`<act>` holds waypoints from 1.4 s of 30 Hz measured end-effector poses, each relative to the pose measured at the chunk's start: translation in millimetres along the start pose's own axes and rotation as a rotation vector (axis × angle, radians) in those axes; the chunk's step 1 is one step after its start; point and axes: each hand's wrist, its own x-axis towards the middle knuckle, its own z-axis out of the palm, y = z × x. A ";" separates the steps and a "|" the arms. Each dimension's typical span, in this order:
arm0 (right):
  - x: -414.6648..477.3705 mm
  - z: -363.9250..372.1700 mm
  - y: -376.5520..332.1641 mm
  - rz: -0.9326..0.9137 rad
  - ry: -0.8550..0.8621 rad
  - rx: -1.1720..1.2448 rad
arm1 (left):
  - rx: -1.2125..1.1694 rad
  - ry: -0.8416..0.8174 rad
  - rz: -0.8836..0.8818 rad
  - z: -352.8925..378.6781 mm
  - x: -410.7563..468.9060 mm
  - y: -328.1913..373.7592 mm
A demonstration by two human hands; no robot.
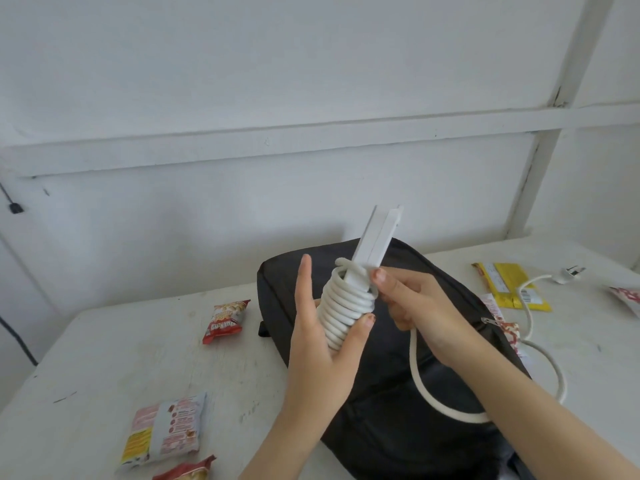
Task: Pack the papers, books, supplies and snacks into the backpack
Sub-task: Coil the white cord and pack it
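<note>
Both hands are up over the black backpack (pixel 381 393), which lies flat on the white table (pixel 121 348) approx in the middle. Left hand (pixel 318 348) has a white power strip (pixel 379 237) w/ its cord (pixel 346 306) wound round the lower half in tight coils: palm behind the coils, fingers straight up, thumb hooked across the front, so it's clamped on the strip. The strip tilts up and away from the cam. Right hand (pixel 422 306) pinches the cord right at the top of the coils, fingers curled. The loose end drops under the right wrist, loops over the bag and runs off to the plug (pixel 568 274) on the table at the far right. Can't tell if the bag's zip is open tbh. Snacks are all on the table: red packet (pixel 225 320) just left of the bag, pale packet (pixel 166 431) front left, yellow packets (pixel 512 285) on the right w/ the cord lying across them.
</note>
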 end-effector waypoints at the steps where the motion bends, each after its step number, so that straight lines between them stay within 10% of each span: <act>1: -1.1 -0.9 -0.1 0.025 0.000 0.000 | 0.025 -0.014 -0.006 1.6 2.0 -1.1; 15: 3.2 -7.7 -12.4 0.235 -0.059 -0.152 | 0.247 -0.159 0.118 1.1 35.6 -20.0; 19: -5.9 -16.5 -23.6 0.360 -0.205 -0.525 | 0.267 -0.071 0.128 -7.0 51.7 -22.4; 31: -30.0 -6.0 -62.4 -0.465 0.049 -1.586 | 0.231 -0.025 0.002 -8.9 75.1 -29.6; 42: -22.5 -12.2 -99.4 -0.452 -0.085 -1.505 | 0.464 -0.183 0.116 -0.7 77.0 -24.4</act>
